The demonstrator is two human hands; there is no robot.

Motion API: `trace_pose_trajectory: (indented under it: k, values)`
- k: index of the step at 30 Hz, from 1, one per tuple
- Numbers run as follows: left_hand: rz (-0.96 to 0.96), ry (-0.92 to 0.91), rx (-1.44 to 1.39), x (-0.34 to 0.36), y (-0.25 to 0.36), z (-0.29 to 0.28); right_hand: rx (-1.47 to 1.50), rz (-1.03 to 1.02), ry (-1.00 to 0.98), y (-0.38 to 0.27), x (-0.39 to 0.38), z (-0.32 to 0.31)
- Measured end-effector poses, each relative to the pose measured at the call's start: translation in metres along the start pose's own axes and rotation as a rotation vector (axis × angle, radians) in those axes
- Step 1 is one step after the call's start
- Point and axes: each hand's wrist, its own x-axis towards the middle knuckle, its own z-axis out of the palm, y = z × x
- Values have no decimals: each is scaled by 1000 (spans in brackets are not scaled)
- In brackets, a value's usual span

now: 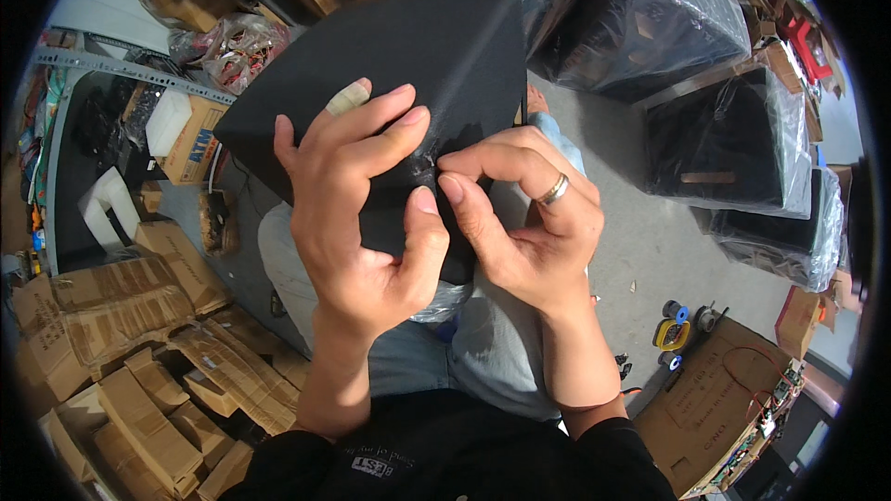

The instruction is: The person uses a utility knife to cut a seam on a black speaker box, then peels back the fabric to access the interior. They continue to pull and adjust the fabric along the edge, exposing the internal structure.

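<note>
A large black box [390, 46] with a textured surface, like a speaker cabinet, leans over my lap with one corner toward me. My right hand [543, 213], with a ring on one finger, pinches thumb and forefinger together at that corner. Whatever lies between those fingertips is too small and dark to name. My left hand [357, 213] is beside it, fingers spread over the box's face and thumb apart from them, close to the right thumb. A pale bandage [347, 99] wraps one left finger. Wrinkled, shiny dark material [422, 165] shows at the corner between the hands.
Several black boxes in clear plastic [733, 134] stand at the right and far side. Flattened cardboard [121, 315] piles up at lower left. A cardboard box [719, 399] with circuit boards and wires sits at lower right, near small spools [670, 334] on the grey floor [617, 223].
</note>
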Motion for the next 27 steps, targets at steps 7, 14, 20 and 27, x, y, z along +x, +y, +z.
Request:
trace_pose_trajectory:
  k: [7, 14, 20, 27]
  values:
    - [1, -37, 1, 1, -1, -2, -248, -152, -94, -8, 12, -10]
    - [-40, -91, 13, 6, 5, -10, -455, -200, -254, -23, 28, -18]
    - [-50, -103, 21, 9, 6, -12, -460, -210, -240, -27, 33, -14]
    - [-47, -37, -31, 7, 0, -4, -311, -161, -61, -10, 12, -1]
